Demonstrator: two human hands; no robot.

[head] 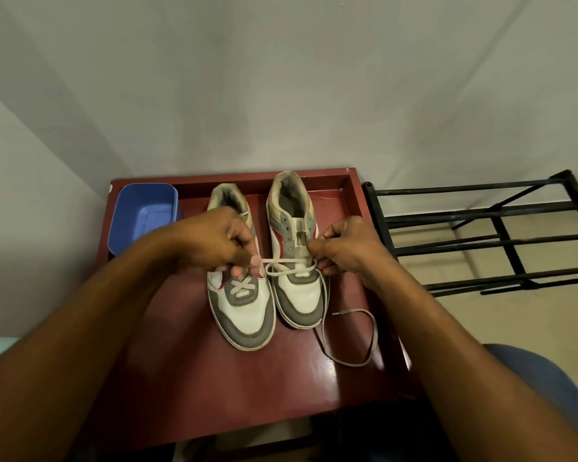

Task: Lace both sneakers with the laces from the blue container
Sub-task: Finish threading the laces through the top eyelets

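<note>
Two white, grey and red sneakers stand side by side on a dark red table [187, 378], toes toward me. The left sneaker [244, 308] shows crossed laces near its toe. The right sneaker [297, 295] has a pale lace [289, 265] running through its lowest eyelets. My left hand [214, 241] pinches one end of that lace over the left sneaker. My right hand [344, 248] pinches the other side at the right sneaker's edge. The lace's free end [364, 338] loops on the table to the right. The blue container [144, 215] sits at the back left and looks empty.
A black metal rack [501, 235] stands close to the table's right side. A grey wall rises right behind the table. My knee in blue fabric [548, 388] shows at the lower right. The table has a raised rim at the back.
</note>
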